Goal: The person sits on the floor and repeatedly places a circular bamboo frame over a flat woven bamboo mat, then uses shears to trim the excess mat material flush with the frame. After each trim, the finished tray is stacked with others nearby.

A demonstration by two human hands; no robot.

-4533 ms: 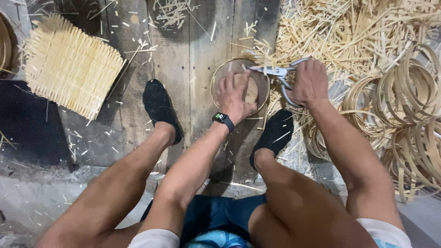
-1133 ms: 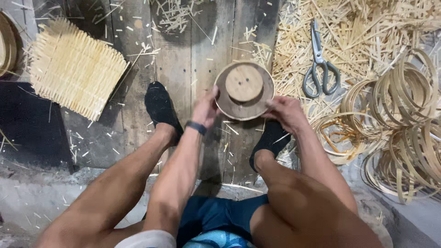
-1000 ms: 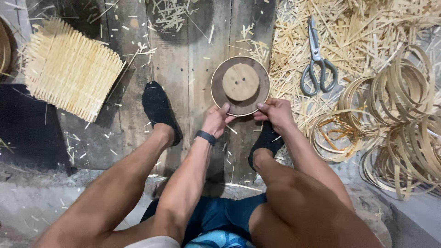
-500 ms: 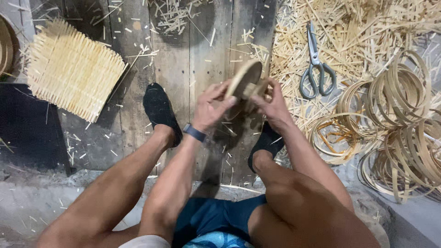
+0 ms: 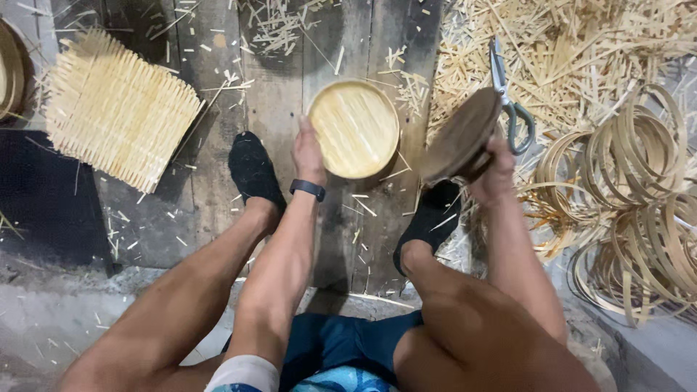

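Round woven tray (image 5: 353, 129) at left hand (image 5: 308, 151): pale straw-yellow, fine parallel weave lines, slightly darker tan rim; wooden disc (image 5: 459, 136) in right hand (image 5: 494, 170): dull dark brown; wristband (image 5: 308, 189) black. Square mat (image 5: 116, 109) pale yellow with a ribbed slat pattern and frayed edges, bamboo hoops (image 5: 632, 189) light tan, offcut strips (image 5: 581, 51) cream-yellow, scissors (image 5: 508, 101) silver blades with grey-green handles. Floor planks (image 5: 268, 109) weathered dark grey-brown with streaky grain, socks (image 5: 254, 170) black, shorts (image 5: 348, 348) dark blue over a turquoise patterned patch.
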